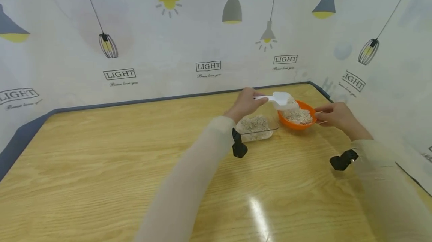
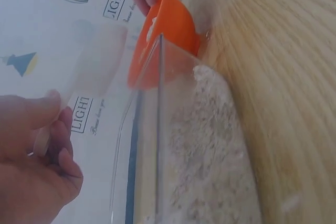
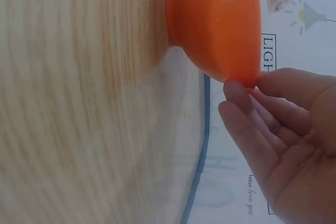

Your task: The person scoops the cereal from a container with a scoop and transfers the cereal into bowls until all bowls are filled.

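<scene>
My left hand (image 1: 247,103) grips the handle of a white scoop (image 1: 281,99), which is tilted over an orange bowl (image 1: 294,125). Pale oat-like flakes (image 1: 299,116) lie in the bowl, and some show at the scoop's mouth. At the bowl's right rim my right hand (image 1: 338,117) pinches the edge between thumb and fingers, plain in the right wrist view (image 3: 294,124). Under my left wrist stands a clear rectangular container (image 1: 274,129) with more flakes (image 2: 205,145) in it. In the left wrist view the fingers curl round the scoop handle (image 2: 43,139).
The wooden table (image 1: 118,159) spreads left and toward me, with a dark blue edge (image 1: 152,99) along the back. Behind and to the right hangs a pale wall covering (image 1: 175,39) printed with lamps. Both wrists carry small black cameras (image 1: 239,148).
</scene>
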`<state>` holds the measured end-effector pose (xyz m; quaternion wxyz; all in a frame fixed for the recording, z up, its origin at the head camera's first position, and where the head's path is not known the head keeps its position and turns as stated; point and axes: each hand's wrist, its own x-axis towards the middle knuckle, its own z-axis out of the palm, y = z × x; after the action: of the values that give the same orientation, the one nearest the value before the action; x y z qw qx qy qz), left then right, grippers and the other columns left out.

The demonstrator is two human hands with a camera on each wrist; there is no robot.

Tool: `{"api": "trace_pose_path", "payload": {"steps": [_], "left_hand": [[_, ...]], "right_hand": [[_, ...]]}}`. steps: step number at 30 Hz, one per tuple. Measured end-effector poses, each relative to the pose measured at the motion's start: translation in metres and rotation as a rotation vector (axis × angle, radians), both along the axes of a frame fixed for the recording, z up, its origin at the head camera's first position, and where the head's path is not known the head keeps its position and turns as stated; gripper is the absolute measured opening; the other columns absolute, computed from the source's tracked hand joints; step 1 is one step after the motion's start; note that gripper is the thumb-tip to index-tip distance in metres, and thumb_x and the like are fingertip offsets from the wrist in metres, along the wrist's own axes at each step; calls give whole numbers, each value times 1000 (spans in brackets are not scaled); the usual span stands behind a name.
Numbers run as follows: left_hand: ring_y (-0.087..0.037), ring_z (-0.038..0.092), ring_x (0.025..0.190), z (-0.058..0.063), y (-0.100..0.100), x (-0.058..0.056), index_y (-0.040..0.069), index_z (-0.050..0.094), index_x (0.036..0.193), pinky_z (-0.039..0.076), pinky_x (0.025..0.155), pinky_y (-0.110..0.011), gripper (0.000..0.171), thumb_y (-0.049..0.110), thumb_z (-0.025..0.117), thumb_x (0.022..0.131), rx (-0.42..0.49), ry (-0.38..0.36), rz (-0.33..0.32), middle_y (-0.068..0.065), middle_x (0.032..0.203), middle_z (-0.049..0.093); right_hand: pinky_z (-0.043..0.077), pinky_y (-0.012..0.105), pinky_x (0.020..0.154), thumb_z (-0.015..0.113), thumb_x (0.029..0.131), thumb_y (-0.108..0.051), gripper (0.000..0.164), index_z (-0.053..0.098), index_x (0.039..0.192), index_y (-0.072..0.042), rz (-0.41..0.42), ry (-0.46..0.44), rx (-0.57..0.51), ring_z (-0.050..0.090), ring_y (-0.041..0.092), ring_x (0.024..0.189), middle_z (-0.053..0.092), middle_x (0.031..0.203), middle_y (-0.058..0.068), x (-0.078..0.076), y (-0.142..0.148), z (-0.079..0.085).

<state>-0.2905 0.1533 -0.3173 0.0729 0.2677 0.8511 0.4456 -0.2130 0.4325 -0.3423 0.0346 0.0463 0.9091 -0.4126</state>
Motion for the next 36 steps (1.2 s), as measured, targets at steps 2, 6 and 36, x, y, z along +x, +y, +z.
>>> {"api": "trace_pose_path", "payload": {"steps": [2, 6, 36], "left_hand": [[-18, 58, 96, -2, 6, 2, 3, 65, 112, 46, 84, -27, 29, 22, 60, 91, 34, -8, 42, -9, 116, 62], [-17, 58, 98, -7, 17, 5, 4, 68, 106, 47, 82, -26, 24, 21, 62, 89, 68, -20, 109, -7, 108, 65], [-16, 51, 112, -2, 40, 26, 6, 66, 111, 41, 91, -23, 24, 11, 62, 88, -10, 97, -10, -3, 119, 59]], "right_hand": [[52, 38, 74, 53, 94, -12, 45, 43, 126, 16, -2, 6, 4, 65, 19, 80, 59, 106, 28, 0, -1, -1], [52, 38, 74, 53, 93, -12, 44, 43, 126, 15, -5, 17, 16, 65, 16, 79, 57, 109, 30, -1, -2, -2], [52, 36, 74, 52, 94, -11, 43, 43, 126, 16, -25, 17, -26, 65, 17, 79, 54, 114, 32, 4, -6, 0]]}}
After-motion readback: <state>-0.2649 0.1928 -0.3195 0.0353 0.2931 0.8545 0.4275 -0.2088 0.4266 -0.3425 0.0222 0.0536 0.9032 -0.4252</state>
